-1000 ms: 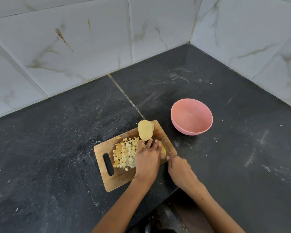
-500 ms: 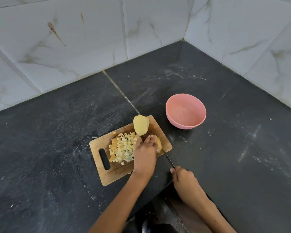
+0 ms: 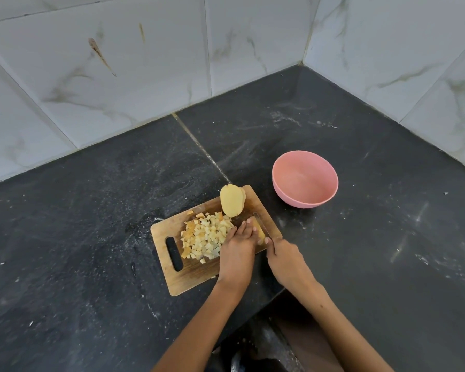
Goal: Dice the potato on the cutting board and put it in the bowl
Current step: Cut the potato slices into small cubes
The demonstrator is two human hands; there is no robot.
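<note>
A wooden cutting board lies on the dark counter. A pile of diced potato sits in its middle, and a potato half rests at its far edge. My left hand holds down a potato slice at the board's right side, fingers curled over it. My right hand grips a knife whose blade lies against that slice. The pink bowl stands empty to the right of the board.
The dark stone counter meets white marble wall tiles behind and to the right, forming a corner. The counter's front edge has a notch just below my forearms.
My right hand, drawn back off the board half a second ago, has come forward again so the knife blade is at the potato slice. My left hand has stayed on the slice.
</note>
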